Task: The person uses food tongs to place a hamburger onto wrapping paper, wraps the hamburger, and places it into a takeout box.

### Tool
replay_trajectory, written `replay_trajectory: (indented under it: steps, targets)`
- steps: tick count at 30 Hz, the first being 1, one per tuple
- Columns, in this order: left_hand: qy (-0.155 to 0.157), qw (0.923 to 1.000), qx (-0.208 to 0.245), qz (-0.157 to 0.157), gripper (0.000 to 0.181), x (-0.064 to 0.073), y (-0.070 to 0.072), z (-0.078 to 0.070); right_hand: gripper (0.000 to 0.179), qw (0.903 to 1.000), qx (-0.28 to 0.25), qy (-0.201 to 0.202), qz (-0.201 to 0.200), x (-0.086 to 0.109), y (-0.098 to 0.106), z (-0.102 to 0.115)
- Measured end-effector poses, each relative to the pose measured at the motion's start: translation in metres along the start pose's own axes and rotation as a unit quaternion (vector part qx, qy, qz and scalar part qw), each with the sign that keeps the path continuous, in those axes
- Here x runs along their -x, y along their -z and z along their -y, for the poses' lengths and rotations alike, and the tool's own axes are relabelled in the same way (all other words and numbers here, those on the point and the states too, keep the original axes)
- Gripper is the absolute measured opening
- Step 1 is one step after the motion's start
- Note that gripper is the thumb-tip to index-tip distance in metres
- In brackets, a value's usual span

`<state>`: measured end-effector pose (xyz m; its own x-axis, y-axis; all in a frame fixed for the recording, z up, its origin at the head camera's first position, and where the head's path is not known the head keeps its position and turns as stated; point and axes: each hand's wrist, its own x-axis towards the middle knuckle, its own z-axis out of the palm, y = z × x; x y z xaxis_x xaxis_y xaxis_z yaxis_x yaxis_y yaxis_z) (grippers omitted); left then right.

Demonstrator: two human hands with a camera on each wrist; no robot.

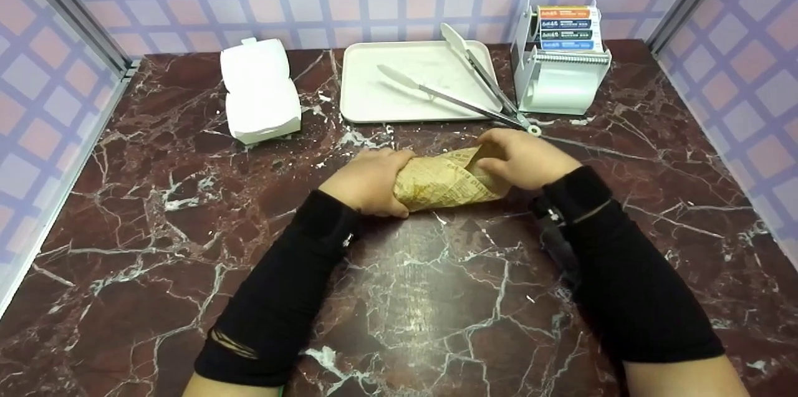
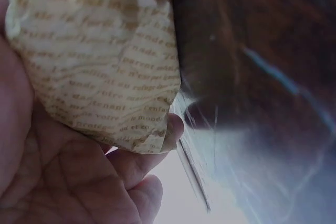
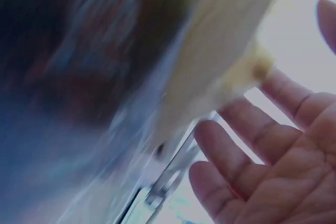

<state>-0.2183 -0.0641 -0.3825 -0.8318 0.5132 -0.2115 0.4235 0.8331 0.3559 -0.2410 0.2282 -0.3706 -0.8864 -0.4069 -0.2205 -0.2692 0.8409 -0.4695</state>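
Note:
A wrapped roll (image 1: 430,184) in yellowish-brown printed paper lies crosswise on the dark marbled table; what is inside is mostly hidden. My left hand (image 1: 365,182) grips its left end, and the left wrist view shows the folded paper end (image 2: 110,77) against palm and fingers. At the roll's right end, where the paper gapes loosely, is my right hand (image 1: 533,159). Its fingers (image 3: 241,156) look fairly straight in the right wrist view, with some fingertips at the paper edge (image 3: 210,61) and the thumb apart. That view is blurred.
Behind the roll, metal tongs (image 1: 474,108) with pale tips lie spread across a white tray (image 1: 368,111), their hinge near my right hand. An open white takeaway box (image 1: 257,82) stands at back left. A label dispenser (image 1: 564,88) with rolls stands at back right. Patterned walls enclose the table.

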Motion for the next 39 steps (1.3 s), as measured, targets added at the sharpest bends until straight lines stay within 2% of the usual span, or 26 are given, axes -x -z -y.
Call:
replay_trajectory:
  steps: [6,14,22,26,27,29,30,32,34,35,38,39]
  targets:
    - [0.002,1.0,-0.001,0.0,0.105,0.0,0.0,0.001,0.049,0.9996,0.01,-0.028,0.003,-0.003,0.004,-0.015]
    - [0.009,0.9999,0.006,0.002,0.107,0.001,0.001,0.001,0.039,0.9988,0.02,-0.038,-0.024,-0.006,0.005,-0.025]
    - [0.013,0.9998,0.016,0.002,0.103,0.001,0.001,0.0,0.024,0.9987,-0.018,-0.031,-0.037,-0.004,0.009,-0.032]
    - [0.009,0.9998,0.018,-0.002,0.1,0.0,0.0,0.0,0.02,0.9964,-0.06,-0.034,-0.051,-0.002,0.013,-0.035]
    - [0.009,0.9998,0.019,-0.003,0.1,0.001,0.0,0.0,0.02,0.9942,-0.087,-0.037,-0.051,-0.002,0.013,-0.035]
    - [0.01,0.9998,0.019,-0.003,0.1,0.001,0.0,0.0,0.024,0.9823,-0.176,-0.047,-0.045,-0.002,0.013,-0.035]
    - [0.01,0.9998,0.018,-0.003,0.1,0.001,0.0,0.0,0.028,0.9709,-0.231,-0.051,-0.037,-0.002,0.013,-0.035]
    - [0.01,0.9998,0.017,-0.003,0.1,0.001,0.0,0.0,0.043,0.9426,-0.327,-0.065,-0.018,-0.002,0.011,-0.036]
    - [0.011,0.9998,0.015,-0.001,0.101,0.001,0.0,0.0,0.058,0.912,-0.404,-0.067,0.022,-0.002,0.009,-0.037]
    - [0.012,0.9998,0.014,0.0,0.101,0.001,0.0,0.0,0.062,0.9017,-0.426,-0.057,0.044,-0.002,0.007,-0.038]
    - [0.015,0.9998,0.013,0.002,0.102,0.002,0.0,0.0,0.069,0.8825,-0.459,-0.002,0.105,-0.001,0.003,-0.039]
    - [0.016,0.9998,0.013,0.002,0.102,0.002,0.0,0.0,0.069,0.8688,-0.479,0.014,0.124,-0.002,0.001,-0.038]
